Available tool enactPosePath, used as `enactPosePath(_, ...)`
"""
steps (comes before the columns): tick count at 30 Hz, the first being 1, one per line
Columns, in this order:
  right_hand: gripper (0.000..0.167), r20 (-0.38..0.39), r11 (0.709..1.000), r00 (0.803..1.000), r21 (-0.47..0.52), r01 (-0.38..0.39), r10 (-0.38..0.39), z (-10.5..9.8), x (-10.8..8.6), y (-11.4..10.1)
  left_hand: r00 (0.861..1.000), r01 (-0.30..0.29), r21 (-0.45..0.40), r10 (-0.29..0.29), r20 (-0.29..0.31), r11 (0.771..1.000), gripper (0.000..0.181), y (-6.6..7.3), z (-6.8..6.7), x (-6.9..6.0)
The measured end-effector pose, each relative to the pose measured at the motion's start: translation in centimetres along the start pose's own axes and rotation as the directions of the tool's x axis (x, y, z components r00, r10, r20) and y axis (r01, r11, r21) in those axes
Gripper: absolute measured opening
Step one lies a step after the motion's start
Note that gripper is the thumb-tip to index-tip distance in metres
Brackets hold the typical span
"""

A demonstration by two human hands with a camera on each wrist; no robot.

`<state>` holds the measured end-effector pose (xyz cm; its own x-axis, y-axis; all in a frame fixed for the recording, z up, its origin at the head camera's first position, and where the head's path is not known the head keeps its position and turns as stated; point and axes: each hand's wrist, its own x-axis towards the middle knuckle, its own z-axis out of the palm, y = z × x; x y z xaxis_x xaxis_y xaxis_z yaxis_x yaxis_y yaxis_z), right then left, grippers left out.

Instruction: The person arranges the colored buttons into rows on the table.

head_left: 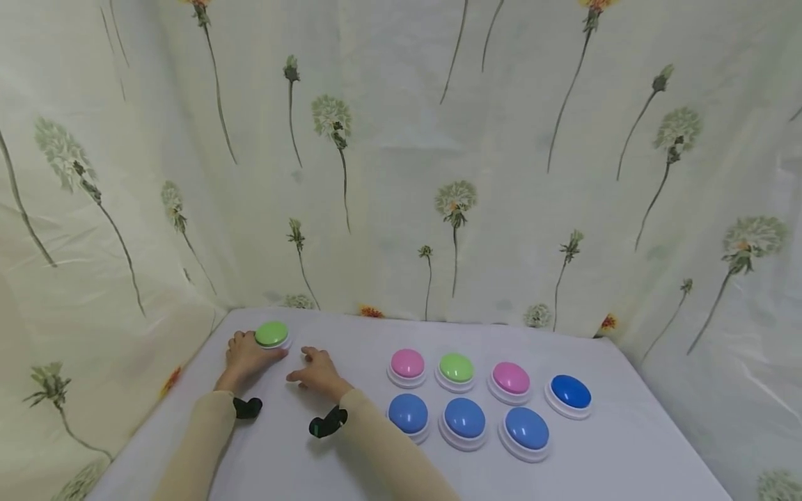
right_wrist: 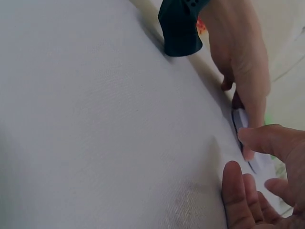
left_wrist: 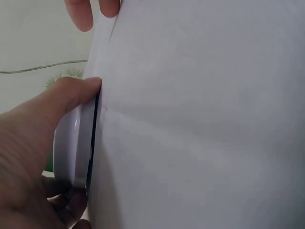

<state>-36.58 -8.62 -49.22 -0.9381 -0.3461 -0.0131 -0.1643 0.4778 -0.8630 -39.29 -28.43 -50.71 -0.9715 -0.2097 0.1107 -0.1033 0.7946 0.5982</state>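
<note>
At the far left of the table, my left hand [head_left: 246, 358] grips a round push button with a green dome [head_left: 272, 334] and a white base. Its thumb and fingers lie around the white base [left_wrist: 76, 143] in the left wrist view, where a thin dark underside edge shows next to the tabletop. A short way to the right, my right hand [head_left: 322, 374] hovers over the table with fingers spread and nothing in them. The right wrist view shows its thumb and fingers [right_wrist: 233, 186] apart from the button, near the left hand.
Several more push buttons stand to the right: a pink one [head_left: 407, 364], a green one [head_left: 456, 368], another pink one [head_left: 511, 378], a dark blue one [head_left: 571, 392] and lighter blue ones [head_left: 465, 419] in front. A flowered curtain [head_left: 388, 167] borders the white table [head_left: 601, 466].
</note>
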Motion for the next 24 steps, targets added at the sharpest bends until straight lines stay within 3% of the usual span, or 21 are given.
enactPosePath(8, 0.072, 0.010, 0.999, 1.000, 0.047, 0.020, -0.021, 0.1, 0.3, 0.5, 0.992, -0.110, 0.024, 0.109, 0.060, 0.994, 0.101, -1.2, -0.5, -0.5)
enactPosePath(14, 0.074, 0.013, 1.000, 1.000, 0.008, 0.021, -0.021, 0.2, 0.3, 0.5, 0.973, -0.161, -0.045, 0.167, 0.159, 0.986, 0.100, -1.7, -1.1, -1.4)
enactPosePath(17, 0.075, 0.022, 1.000, 1.000, -0.016, 0.022, -0.021, 0.3, 0.3, 0.5, 0.955, -0.179, -0.131, 0.204, 0.214, 0.975, 0.094, -1.6, -1.4, -1.9)
enactPosePath(20, 0.073, 0.036, 0.998, 0.998, -0.043, 0.055, -0.054, 0.3, 0.4, 0.6, 0.929, -0.203, -0.201, 0.254, 0.269, 0.958, 0.086, -1.4, -1.6, -2.4)
enactPosePath(24, 0.069, 0.046, 0.987, 0.992, -0.110, 0.119, -0.114, 0.3, 0.4, 0.6, 0.892, -0.260, -0.228, 0.324, 0.315, 0.938, 0.078, -1.3, -1.8, -2.8)
